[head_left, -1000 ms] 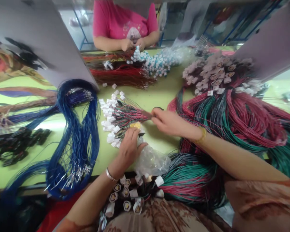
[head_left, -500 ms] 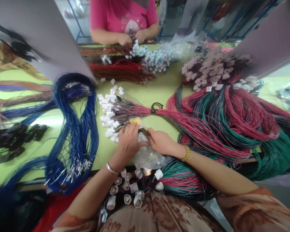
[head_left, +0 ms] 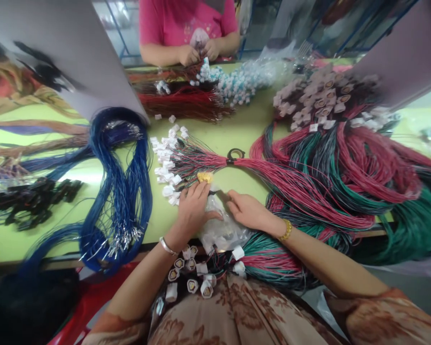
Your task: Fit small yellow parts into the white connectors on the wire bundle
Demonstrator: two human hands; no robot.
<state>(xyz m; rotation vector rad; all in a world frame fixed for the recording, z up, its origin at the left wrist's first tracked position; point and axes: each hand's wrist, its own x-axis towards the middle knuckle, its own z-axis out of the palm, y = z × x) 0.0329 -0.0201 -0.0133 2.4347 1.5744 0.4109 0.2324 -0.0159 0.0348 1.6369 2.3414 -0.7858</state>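
My left hand (head_left: 194, 206) lies palm down with fingers stretched out and the thumb apart, at the left side of a clear plastic bag (head_left: 226, 232). A small yellow clump (head_left: 205, 178) shows just beyond its fingertips. Across the bag, the fingers of my right hand (head_left: 247, 210) are closed at a thin dark flat piece (head_left: 221, 195); its kind is not clear. Right behind the hands, a bundle of red, black and green wires (head_left: 273, 175) is gathered by a black tie (head_left: 231, 161), with white connectors (head_left: 167, 158) on its left ends.
Blue wires (head_left: 118, 191) with metal tips hang over the table edge at left, beside black connectors (head_left: 32, 199). Red and green wire coils (head_left: 373, 167) pile up at right. More white-ended wires (head_left: 273, 261) lie near my lap. Opposite, a person (head_left: 190, 28) handles brown wires.
The view has shifted slightly, moving the scene a little rightward. My right hand has drawn slightly away from the left, and more of the yellow clump shows.
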